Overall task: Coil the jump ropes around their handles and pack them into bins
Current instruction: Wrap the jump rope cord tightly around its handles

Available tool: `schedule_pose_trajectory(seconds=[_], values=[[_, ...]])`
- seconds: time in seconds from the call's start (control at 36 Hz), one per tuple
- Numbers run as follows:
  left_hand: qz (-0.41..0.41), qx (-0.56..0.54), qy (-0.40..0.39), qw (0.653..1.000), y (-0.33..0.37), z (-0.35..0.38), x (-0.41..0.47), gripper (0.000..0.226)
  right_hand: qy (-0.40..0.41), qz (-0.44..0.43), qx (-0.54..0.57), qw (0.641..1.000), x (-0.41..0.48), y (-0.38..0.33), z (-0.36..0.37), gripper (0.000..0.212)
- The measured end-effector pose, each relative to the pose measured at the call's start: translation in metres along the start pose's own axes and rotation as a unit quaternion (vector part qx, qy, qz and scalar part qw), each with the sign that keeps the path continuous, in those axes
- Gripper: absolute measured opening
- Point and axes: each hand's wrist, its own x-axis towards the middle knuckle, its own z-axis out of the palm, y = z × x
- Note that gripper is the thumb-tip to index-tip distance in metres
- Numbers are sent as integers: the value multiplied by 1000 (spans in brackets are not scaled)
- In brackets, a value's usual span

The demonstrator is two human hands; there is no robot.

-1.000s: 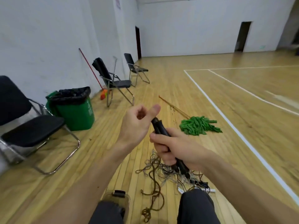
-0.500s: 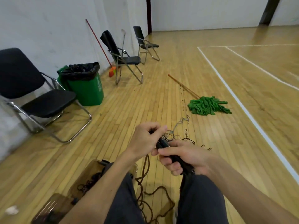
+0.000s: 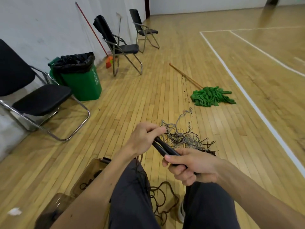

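**Jump-rope handles held in both hands over a gymnasium floor**

Left: a white wall point(image 3: 41, 22) borders the pale plank floor point(image 3: 132, 100). Along it stand a black folding chair point(image 3: 41, 100), a green waste bin point(image 3: 85, 83) lined with a black bag, its white side marking too small to read, and a red-handled broom point(image 3: 92, 30). At the floor's lower left, a clear brown bin point(image 3: 92, 172) holds dark rope.

Centre: the left hand point(image 3: 143, 139) curls its fingers round the upper end of two black handles point(image 3: 165, 148). The right hand point(image 3: 193, 166) grips their lower end, above the knees. A rope tangle point(image 3: 181, 138) lies on the floor just beyond.

Right: a green mop point(image 3: 211, 96) lies near a white court line point(image 3: 239, 83).
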Motion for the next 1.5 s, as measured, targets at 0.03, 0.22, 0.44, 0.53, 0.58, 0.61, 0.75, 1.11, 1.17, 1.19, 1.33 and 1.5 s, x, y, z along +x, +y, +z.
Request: schedule_pose_trajectory(seconds=[0.03, 0.22, 0.44, 0.53, 0.58, 0.61, 0.75, 1.11, 1.17, 1.19, 1.33, 1.5], values=[[-9, -22, -2, 1000, -1, 2, 3, 55, 2, -3, 6, 1000, 0, -1, -2, 19], [-69, -181, 2, 981, -13, 13, 22, 41, 19, -19, 40, 999, -2, 1, -12, 18], [-187, -398, 42, 897, -27, 48, 22, 62, 59, -34, 49, 996, 8, -3, -12, 27], [-209, -417, 64, 882, -27, 55, 25, 59, 73, -36, 50, 995, 12, -4, -14, 27], [-215, -387, 77, 893, -30, 56, 27, 53, 80, -31, 49, 995, 13, -5, -18, 28], [-213, -358, 83, 905, -32, 55, 27, 50, 84, -28, 45, 995, 13, -6, -19, 28], [-212, -303, 74, 926, -38, 54, 29, 48, 100, -19, 49, 994, 16, 0, -24, 30], [-265, -263, 56, 926, -32, 93, 17, 30, 224, -74, -42, 971, 12, -15, -37, 30], [-263, -244, 41, 932, -35, 100, 14, 27, 255, -76, -95, 959, 13, -17, -44, 27], [-240, -209, 26, 948, -36, 101, 11, 26, 266, -73, -127, 953, 14, -17, -48, 26], [-101, 235, -125, 958, -47, 87, 8, 25, 315, -36, -305, 898, 19, -1, -72, 22], [42, 509, -257, 820, -36, 74, 15, 35, 322, 31, -454, 830, 26, 13, -88, 25]])
